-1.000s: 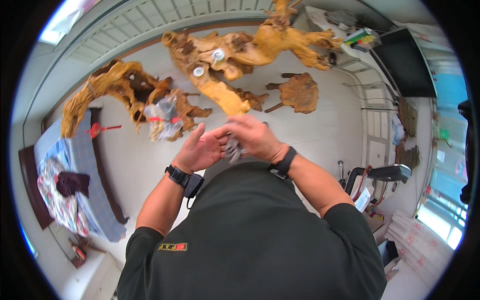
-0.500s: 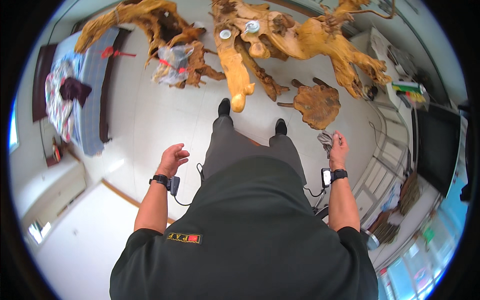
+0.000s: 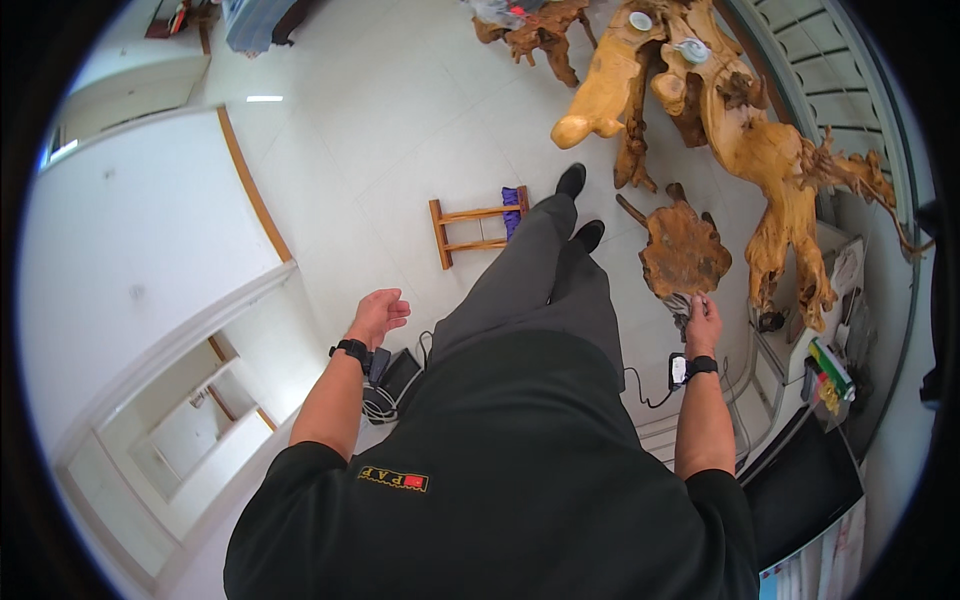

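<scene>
Cloth (image 3: 677, 309), grey and crumpled, is located at three o'clock in your view, at your right hand (image 3: 704, 324). The fingers of that hand are clamped on it. In this view the cloth overlaps the near edge of a slab-topped wooden stool (image 3: 685, 245), between two and three o'clock; whether the two touch, you cannot tell from this angle. Your left hand (image 3: 380, 312) is at nine o'clock, raised above the pale tiled floor (image 3: 340, 220), its fingers slightly bent and a little apart. A black box (image 3: 400, 376) with looped cable sits near your left wrist, toward eight o'clock. At twelve o'clock a wooden frame (image 3: 475, 214) with purple webbing rests on the floor, beside your legs. Your black shoes (image 3: 571, 180) are toward one o'clock. A table (image 3: 740, 125) of gnarled, yellowish root wood occupies two o'clock, bearing a white cup (image 3: 640, 21) and a second pale vessel (image 3: 692, 50). A darker root stand (image 3: 545, 32) is noted just past twelve, near the upper edge. A dark screen (image 3: 800, 490) lies at four o'clock, beyond your right elbow.
</scene>
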`<state>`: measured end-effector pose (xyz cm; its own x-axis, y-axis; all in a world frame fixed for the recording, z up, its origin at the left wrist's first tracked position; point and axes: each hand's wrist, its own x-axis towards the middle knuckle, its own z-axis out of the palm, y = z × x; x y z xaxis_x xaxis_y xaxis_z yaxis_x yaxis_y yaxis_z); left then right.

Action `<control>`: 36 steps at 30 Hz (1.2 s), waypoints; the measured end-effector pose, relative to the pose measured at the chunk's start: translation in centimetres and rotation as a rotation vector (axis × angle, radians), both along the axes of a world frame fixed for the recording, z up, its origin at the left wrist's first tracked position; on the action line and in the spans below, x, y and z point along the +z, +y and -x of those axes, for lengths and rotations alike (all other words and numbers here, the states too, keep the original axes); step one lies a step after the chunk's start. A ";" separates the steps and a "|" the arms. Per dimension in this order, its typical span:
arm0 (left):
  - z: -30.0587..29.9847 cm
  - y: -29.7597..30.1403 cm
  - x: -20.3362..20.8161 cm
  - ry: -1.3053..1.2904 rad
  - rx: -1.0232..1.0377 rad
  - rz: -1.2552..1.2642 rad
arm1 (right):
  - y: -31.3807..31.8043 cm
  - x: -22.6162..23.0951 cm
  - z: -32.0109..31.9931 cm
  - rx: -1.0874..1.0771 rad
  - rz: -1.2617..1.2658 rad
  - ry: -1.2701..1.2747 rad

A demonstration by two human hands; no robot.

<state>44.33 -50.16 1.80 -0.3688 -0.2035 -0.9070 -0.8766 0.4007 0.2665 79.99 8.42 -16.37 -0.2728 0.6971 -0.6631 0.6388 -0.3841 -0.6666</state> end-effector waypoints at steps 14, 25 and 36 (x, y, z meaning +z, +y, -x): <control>-0.7 2.5 -1.7 0.074 -0.183 -0.092 | -4.8 -0.9 7.7 0.541 0.279 0.017; 3.1 -2.6 -4.5 -0.228 -0.232 -0.024 | -15.9 -14.7 21.7 0.668 0.499 0.021; 10.4 -20.4 -20.8 -0.672 -0.185 0.112 | -31.6 -49.4 28.4 0.839 0.154 -0.450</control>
